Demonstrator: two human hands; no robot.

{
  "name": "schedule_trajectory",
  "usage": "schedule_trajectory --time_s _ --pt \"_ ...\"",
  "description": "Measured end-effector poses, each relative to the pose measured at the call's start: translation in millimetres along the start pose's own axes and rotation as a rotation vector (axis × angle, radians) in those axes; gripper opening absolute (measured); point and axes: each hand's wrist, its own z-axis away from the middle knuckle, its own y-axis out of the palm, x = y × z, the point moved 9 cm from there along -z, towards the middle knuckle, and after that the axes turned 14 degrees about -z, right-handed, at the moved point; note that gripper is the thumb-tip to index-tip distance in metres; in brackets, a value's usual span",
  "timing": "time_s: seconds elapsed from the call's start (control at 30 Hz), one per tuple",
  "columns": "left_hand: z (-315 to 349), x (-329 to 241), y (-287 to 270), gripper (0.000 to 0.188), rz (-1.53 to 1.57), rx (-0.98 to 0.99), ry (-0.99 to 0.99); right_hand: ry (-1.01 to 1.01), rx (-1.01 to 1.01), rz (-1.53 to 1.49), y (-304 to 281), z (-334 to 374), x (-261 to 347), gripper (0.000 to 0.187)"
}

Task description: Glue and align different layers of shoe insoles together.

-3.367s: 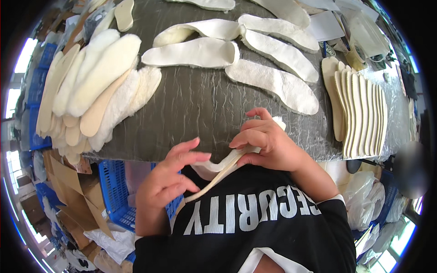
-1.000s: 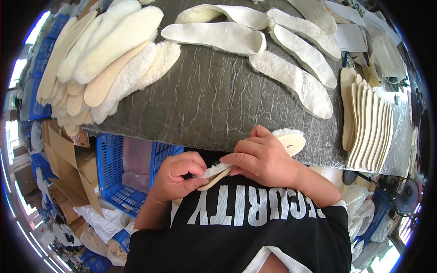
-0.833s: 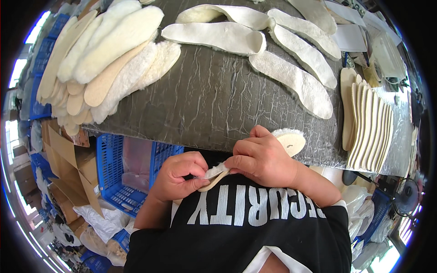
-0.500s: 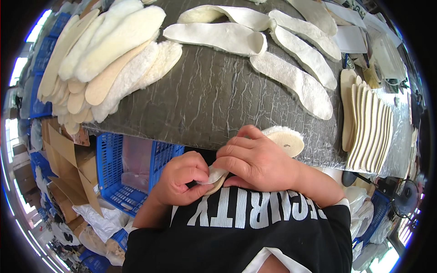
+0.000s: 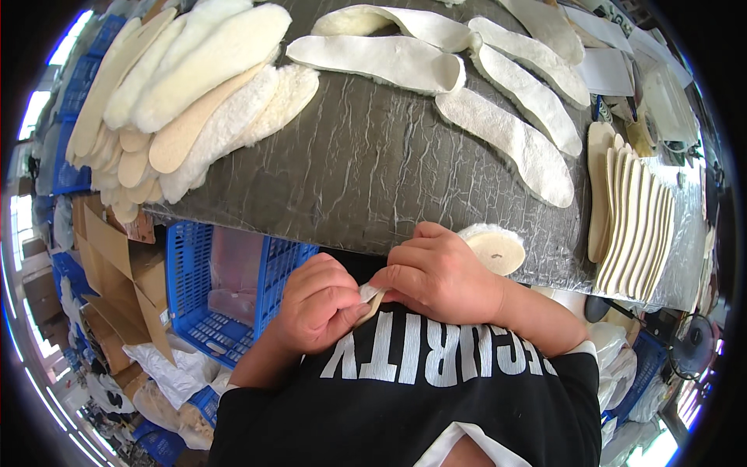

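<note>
Close to my body, at the table's front edge, I hold an insole (image 5: 498,251) with a beige sole side and white fleece rim. Its rounded end shows beyond my right hand (image 5: 443,274); the middle is covered by that hand. My left hand (image 5: 320,303) pinches the other end, where a white layer (image 5: 368,293) and a beige layer (image 5: 372,308) show between the two hands. The fingers of my right hand are curled over the insole, with the thumb toward the left hand. Fingertips on the far side are hidden.
Loose white fleece pieces (image 5: 377,62) lie across the dark table (image 5: 350,156). A pile of fleece and beige insoles (image 5: 218,70) is at the far left; a row of beige insoles (image 5: 634,218) stands at right. Below left are a blue crate (image 5: 191,288) and cardboard boxes (image 5: 117,272).
Both hands have drawn slightly closer together, and less of the white and beige layers shows between them. The left fingers have closed further over the insole's end. The view has shifted slightly.
</note>
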Motion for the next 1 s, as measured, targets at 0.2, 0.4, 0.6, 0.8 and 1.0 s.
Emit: schedule_trajectory --time_s 0.2,0.4,0.6,0.8,1.0 --pt "11.8 19.6 7.6 0.020 0.373 0.003 -0.181 0.006 -0.058 -0.014 -11.6 3.1 -2.9 0.027" --pt "15.9 43.1 4.0 0.026 0.436 0.015 -0.307 0.052 -0.101 -0.008 -22.8 8.2 -8.2 0.030" --pt "13.5 43.4 8.8 0.021 0.458 0.100 -0.324 0.035 -0.140 0.015 -29.2 10.3 -6.8 0.031" --pt "-5.4 33.5 16.4 0.020 0.549 0.148 -0.365 0.006 -0.162 -0.038 -38.6 13.3 -7.3 0.032" --pt "-12.1 32.7 34.8 0.013 0.638 0.242 -0.452 0.033 -0.161 -0.063 -42.2 14.9 -9.2 0.031"
